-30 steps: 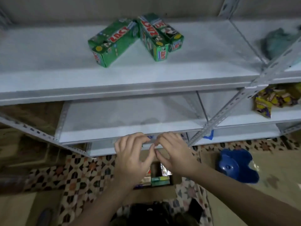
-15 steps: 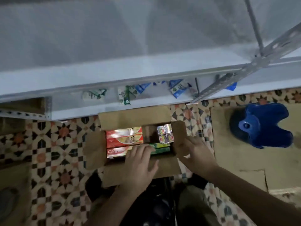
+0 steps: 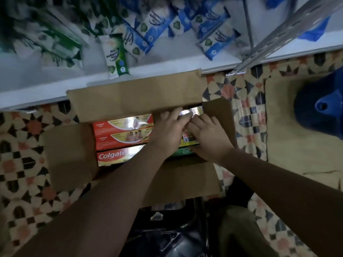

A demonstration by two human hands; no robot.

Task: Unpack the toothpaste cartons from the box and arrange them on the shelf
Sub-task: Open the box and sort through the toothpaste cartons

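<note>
An open cardboard box [image 3: 133,97] stands on the floor in front of the lowest shelf [image 3: 37,89]. In its left half lie long red Colgate toothpaste cartons [image 3: 122,134]. In its right half stand small cartons [image 3: 187,140], with a green one [image 3: 181,152] lying below them. My left hand [image 3: 168,128] and my right hand [image 3: 207,136] are both inside the box, fingers curled around the small cartons from either side. The hands hide most of these cartons.
Green wipes packets [image 3: 116,54] and blue packets [image 3: 213,34] lie on the lowest shelf just behind the box. A slotted metal upright [image 3: 278,38] rises at the right. A blue plastic stool [image 3: 319,112] sits on the floor to the right. Patterned flooring [image 3: 24,145] surrounds the box.
My view has dropped from the upper shelves to the box on the floor. Both hands went down from the shelf edge into the box and closed on the small cartons at its right.
</note>
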